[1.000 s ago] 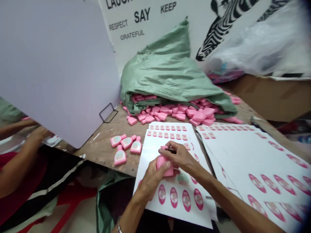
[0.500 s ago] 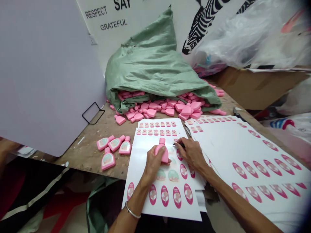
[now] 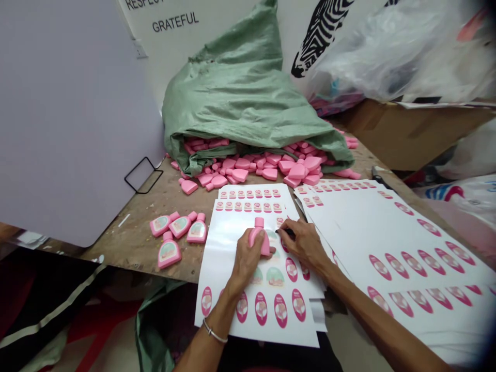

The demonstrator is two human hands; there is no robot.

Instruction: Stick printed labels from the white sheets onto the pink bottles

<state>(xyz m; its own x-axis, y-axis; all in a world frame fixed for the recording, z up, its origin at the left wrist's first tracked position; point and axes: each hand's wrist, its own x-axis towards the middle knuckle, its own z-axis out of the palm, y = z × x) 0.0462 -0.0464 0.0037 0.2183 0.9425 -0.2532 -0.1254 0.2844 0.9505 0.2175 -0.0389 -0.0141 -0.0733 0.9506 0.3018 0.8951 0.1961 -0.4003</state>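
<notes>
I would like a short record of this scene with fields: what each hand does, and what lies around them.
left hand: grips a pink bottle-shaped piece, held over the sticker sheet
right hand: fingertips on the sheet beside the piece, pinching a small dark tool; its kind is unclear
finished pieces: four with labels, on the wooden table, left of the sheet
supply: green sack with plain pink pieces spilling out
right side: more sticker sheets

Worn wooden table (image 3: 155,235), sticker sheets (image 3: 360,227), pink bottles (image 3: 178,227), green sack (image 3: 240,103)
</notes>
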